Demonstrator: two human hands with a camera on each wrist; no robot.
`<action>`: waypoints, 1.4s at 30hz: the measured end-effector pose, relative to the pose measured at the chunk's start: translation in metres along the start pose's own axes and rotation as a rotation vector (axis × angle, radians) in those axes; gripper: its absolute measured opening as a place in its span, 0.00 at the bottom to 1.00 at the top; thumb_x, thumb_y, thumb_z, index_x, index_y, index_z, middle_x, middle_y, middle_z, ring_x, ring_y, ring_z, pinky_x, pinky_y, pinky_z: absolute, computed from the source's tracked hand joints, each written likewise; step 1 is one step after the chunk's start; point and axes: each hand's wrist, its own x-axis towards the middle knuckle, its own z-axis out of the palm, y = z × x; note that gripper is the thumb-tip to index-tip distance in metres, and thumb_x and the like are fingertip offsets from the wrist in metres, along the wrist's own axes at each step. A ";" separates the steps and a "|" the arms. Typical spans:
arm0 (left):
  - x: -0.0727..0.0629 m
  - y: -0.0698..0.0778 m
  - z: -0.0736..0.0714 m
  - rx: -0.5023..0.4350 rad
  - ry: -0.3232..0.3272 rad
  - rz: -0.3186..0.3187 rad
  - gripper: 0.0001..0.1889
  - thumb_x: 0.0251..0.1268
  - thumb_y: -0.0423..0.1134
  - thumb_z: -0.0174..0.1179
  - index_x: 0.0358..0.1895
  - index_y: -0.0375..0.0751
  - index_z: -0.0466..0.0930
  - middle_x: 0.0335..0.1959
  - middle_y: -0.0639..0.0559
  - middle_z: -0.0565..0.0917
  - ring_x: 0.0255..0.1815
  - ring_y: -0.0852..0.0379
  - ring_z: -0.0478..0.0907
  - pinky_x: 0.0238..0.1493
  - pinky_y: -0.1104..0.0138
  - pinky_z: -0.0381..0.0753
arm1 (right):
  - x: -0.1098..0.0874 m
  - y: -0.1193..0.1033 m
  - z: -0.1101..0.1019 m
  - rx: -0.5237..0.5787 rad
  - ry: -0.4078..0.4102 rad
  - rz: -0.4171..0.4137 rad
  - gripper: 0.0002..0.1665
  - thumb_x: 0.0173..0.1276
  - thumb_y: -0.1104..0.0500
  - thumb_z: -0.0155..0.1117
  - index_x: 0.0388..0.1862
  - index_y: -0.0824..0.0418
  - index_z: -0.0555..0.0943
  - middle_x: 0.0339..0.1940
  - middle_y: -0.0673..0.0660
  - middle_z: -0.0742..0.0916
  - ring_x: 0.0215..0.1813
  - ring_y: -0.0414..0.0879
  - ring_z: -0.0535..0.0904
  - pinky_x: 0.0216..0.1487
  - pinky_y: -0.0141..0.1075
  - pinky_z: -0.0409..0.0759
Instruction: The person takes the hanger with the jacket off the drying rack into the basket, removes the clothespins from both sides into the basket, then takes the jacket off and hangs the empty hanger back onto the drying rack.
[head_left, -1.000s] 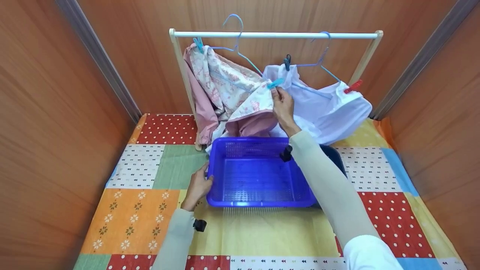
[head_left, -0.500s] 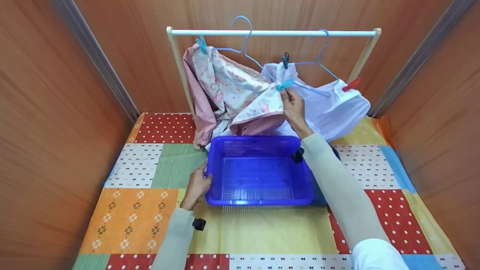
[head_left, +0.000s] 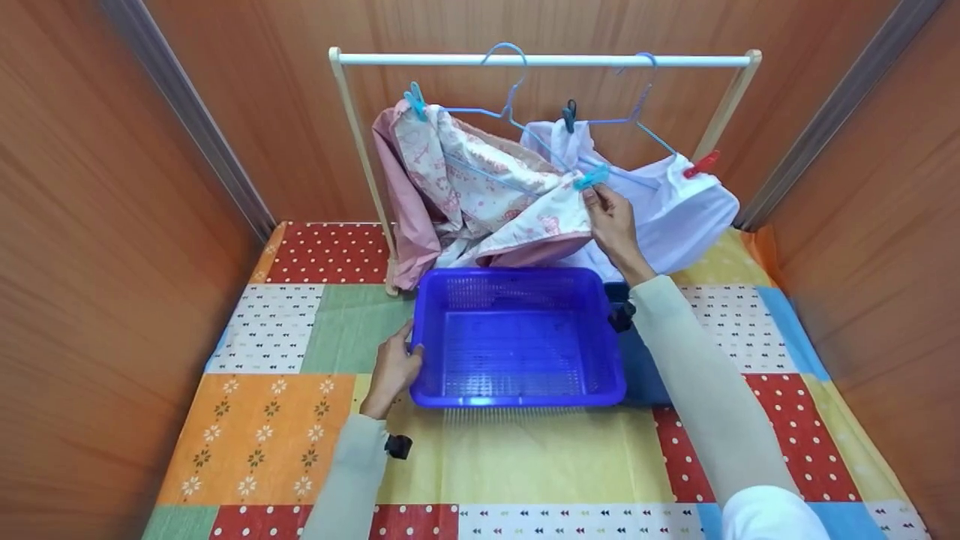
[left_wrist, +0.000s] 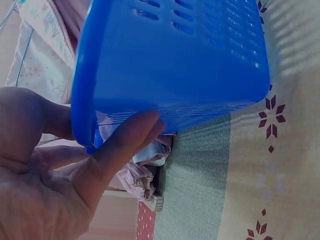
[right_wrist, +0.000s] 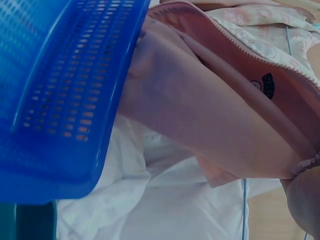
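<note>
My left hand grips the left rim of a blue-purple plastic basket; in the left wrist view its thumb and fingers close around that rim. A pink zip jacket with a printed white lining is draped over a blue wire hanger. One teal clothespin clips its left end, another teal clothespin its right end. Just beneath the second clothespin, my right hand pinches the jacket's edge. In the right wrist view that hand shows only partly.
A white garment hangs at right, with a black clothespin and a red clothespin. The rack's white bar crosses above. A dark bin stands partly behind the basket. Wooden panels enclose the patchwork cloth.
My right hand has moved right with the jacket's right end and its clothespin. The jacket's hanger has shifted right, its hook lower against the bar. My left hand stays on the basket.
</note>
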 end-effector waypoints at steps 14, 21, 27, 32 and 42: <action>0.001 0.002 0.003 0.007 0.042 -0.006 0.28 0.67 0.32 0.54 0.71 0.31 0.65 0.32 0.39 0.87 0.28 0.55 0.80 0.29 0.63 0.79 | -0.013 0.009 -0.027 0.041 -0.015 -0.008 0.20 0.76 0.62 0.54 0.28 0.78 0.71 0.15 0.46 0.66 0.18 0.33 0.61 0.21 0.26 0.59; 0.000 0.002 0.002 0.010 0.043 -0.020 0.29 0.67 0.32 0.54 0.71 0.32 0.64 0.34 0.38 0.87 0.31 0.53 0.81 0.33 0.59 0.82 | -0.022 0.011 -0.037 0.022 -0.033 0.011 0.19 0.75 0.63 0.55 0.29 0.79 0.73 0.15 0.46 0.68 0.18 0.33 0.63 0.23 0.26 0.61; 0.000 0.003 0.003 0.001 0.029 -0.019 0.29 0.68 0.31 0.54 0.72 0.31 0.63 0.38 0.36 0.87 0.34 0.52 0.83 0.36 0.57 0.84 | -0.035 0.014 -0.044 0.045 -0.060 0.054 0.18 0.75 0.62 0.54 0.32 0.79 0.75 0.15 0.45 0.70 0.19 0.34 0.65 0.23 0.26 0.63; -0.001 0.004 0.003 -0.006 0.019 -0.022 0.29 0.68 0.31 0.54 0.72 0.32 0.63 0.38 0.36 0.87 0.33 0.53 0.82 0.35 0.57 0.84 | -0.045 0.018 -0.048 0.058 -0.082 0.060 0.16 0.75 0.64 0.53 0.36 0.79 0.78 0.16 0.46 0.70 0.20 0.35 0.64 0.23 0.26 0.63; -0.001 0.002 0.002 0.015 0.049 -0.001 0.27 0.67 0.31 0.54 0.69 0.32 0.68 0.23 0.49 0.79 0.22 0.59 0.69 0.23 0.68 0.70 | -0.065 0.024 -0.053 0.059 -0.147 0.085 0.16 0.76 0.64 0.52 0.40 0.78 0.80 0.17 0.48 0.74 0.20 0.34 0.65 0.22 0.25 0.64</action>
